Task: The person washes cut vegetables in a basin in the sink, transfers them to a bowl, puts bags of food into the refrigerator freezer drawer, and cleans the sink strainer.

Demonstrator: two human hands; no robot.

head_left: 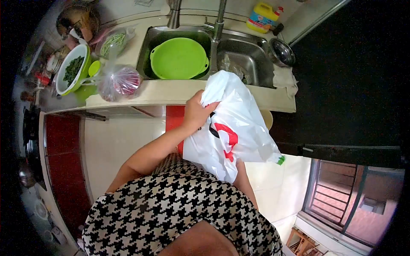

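Note:
A white plastic bag (252, 128) with red and black print hangs in front of the sink's edge. My left hand (198, 112) is closed on the upper left side of this bag, its fingers partly covered by the plastic. The right forearm comes up from below and disappears behind or inside the bag, so my right hand is hidden. Something small and green (280, 160) shows at the bag's lower right corner; I cannot make out what it is.
Behind the bag, a green basin (179, 59) sits in the left bowl of the double sink (252, 55). On the counter at left are a knotted clear bag (121, 83), a bowl with leafy greens (72, 70) and bagged green beans (113, 42). A yellow bottle (261, 18) and a metal bowl (282, 52) stand right.

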